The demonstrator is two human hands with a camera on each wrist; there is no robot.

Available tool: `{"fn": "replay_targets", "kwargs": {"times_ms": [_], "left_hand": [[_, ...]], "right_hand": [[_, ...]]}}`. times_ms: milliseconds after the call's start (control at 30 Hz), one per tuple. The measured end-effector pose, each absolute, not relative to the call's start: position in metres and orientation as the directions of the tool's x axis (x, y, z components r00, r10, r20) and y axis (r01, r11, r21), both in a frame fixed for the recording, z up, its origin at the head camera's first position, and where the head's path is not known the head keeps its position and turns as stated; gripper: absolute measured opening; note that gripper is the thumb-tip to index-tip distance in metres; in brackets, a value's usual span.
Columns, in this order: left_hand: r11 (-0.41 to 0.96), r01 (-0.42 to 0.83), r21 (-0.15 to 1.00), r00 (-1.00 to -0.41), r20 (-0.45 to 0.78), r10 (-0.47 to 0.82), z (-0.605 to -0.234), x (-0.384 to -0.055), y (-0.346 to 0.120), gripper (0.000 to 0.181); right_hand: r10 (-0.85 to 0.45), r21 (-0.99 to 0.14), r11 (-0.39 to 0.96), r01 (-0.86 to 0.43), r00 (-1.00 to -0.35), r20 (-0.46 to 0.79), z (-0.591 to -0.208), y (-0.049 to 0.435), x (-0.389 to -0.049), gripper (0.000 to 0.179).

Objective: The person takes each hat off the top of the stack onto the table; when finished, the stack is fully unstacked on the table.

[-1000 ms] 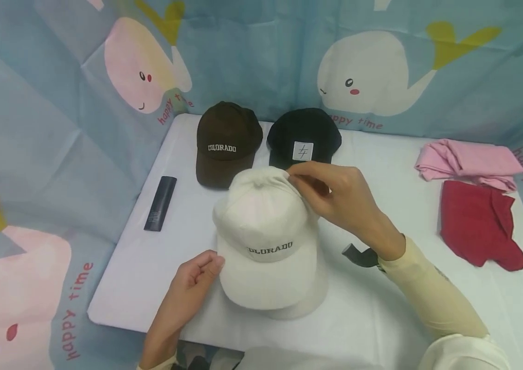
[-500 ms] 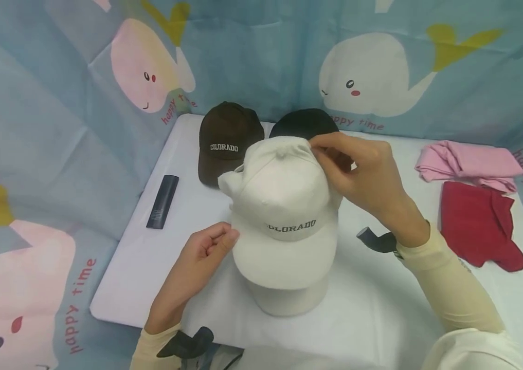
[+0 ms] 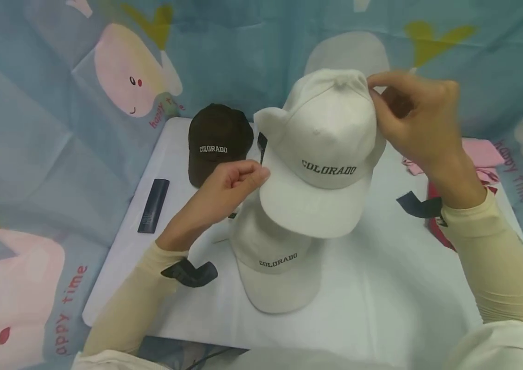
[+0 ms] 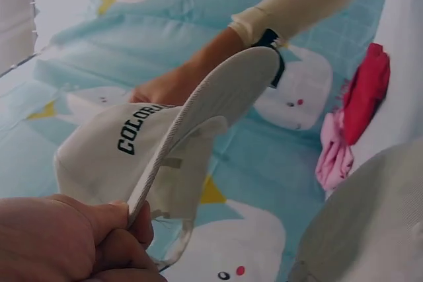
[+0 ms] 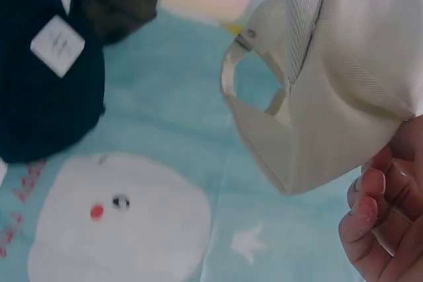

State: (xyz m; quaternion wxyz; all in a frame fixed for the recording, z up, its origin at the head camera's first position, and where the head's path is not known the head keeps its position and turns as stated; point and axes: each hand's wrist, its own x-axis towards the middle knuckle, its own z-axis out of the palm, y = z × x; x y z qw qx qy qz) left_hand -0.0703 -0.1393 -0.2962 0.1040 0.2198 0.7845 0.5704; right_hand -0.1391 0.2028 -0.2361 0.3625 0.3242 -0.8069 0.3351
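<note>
A white baseball cap (image 3: 330, 139) lettered COLORADO is held up in the air, brim toward me. My left hand (image 3: 224, 187) pinches the left edge of its brim, and the left wrist view shows the thumb (image 4: 109, 216) against that edge. On the other side my right hand (image 3: 420, 118) pinches the fabric near the top of the crown. The cap's back strap (image 5: 228, 74) and opening show in the right wrist view. Beneath it, a second white cap (image 3: 272, 257) with the same lettering sits on the table, its top hidden by the raised one.
A brown cap (image 3: 217, 144) stands at the back left. Behind the raised cap is a black cap (image 5: 46, 104) with a white patch. A dark flat tube (image 3: 154, 205) lies on the left of the white table (image 3: 372, 308). Pink cloth (image 3: 481, 154) and red cloth (image 3: 434, 226) lie on the right.
Both hands have lifted the white cap up, away from me and to the right. The second white cap below has come into view. The raised cap now covers most of the black one.
</note>
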Motion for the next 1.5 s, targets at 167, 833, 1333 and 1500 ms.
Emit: {"fn": "replay_targets", "kwargs": {"times_ms": [167,833,1333,1500], "left_hand": [[0.32,0.236,0.918,-0.833,0.021,0.553,-0.285,-0.11,-0.126,0.025],[0.682,0.128,0.72,-0.65,-0.458,0.606,-0.301,-0.219,-0.047,0.041],[0.83,0.061,0.555,-0.519,-0.692,0.501,-0.329,-0.239,-0.015,0.045],[0.871,0.088,0.484,-0.508,-0.73,0.457,-0.333,-0.24,-0.01,0.046]], "right_hand": [[-0.269,-0.255,0.646,-0.72,-0.527,0.806,-0.23,0.22,-0.156,0.021],[-0.071,-0.38,0.869,-0.317,-0.84,0.538,-0.272,0.28,-0.19,0.025],[-0.065,-0.345,0.918,-0.197,-0.931,0.359,-0.303,0.282,-0.203,0.034],[-0.074,-0.348,0.92,-0.181,-0.951,0.299,-0.31,0.279,-0.207,0.035]]}}
